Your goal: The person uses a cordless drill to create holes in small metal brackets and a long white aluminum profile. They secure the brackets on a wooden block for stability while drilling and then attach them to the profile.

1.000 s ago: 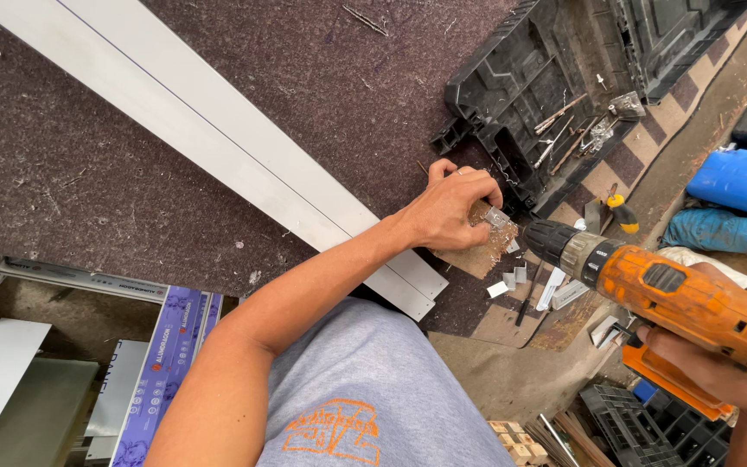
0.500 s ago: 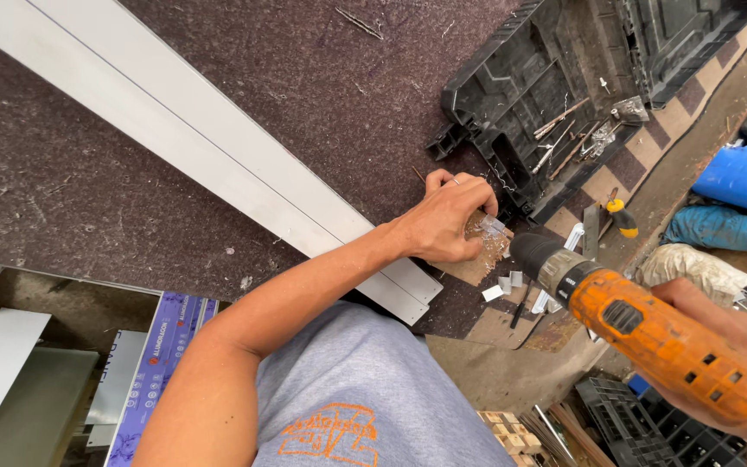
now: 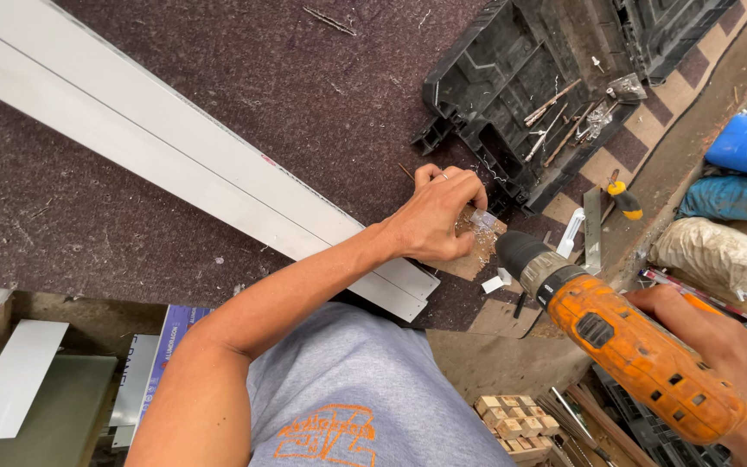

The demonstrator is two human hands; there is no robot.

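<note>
Upper desk: the dark felt desk (image 3: 218, 104) lies bare above the long white rail (image 3: 175, 164); a hand passes freely there.
Rail: it crosses the desk diagonally, barring the way from the near edge.
Right side: the black tool case (image 3: 512, 95) and loose scraps crowd the corner.
Near corner: the left hand (image 3: 434, 216) and orange drill (image 3: 624, 337) fill the gap at the wood block (image 3: 477, 246).

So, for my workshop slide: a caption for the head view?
Left hand steadies a small piece on a wood block; right hand aims an orange drill.
</note>
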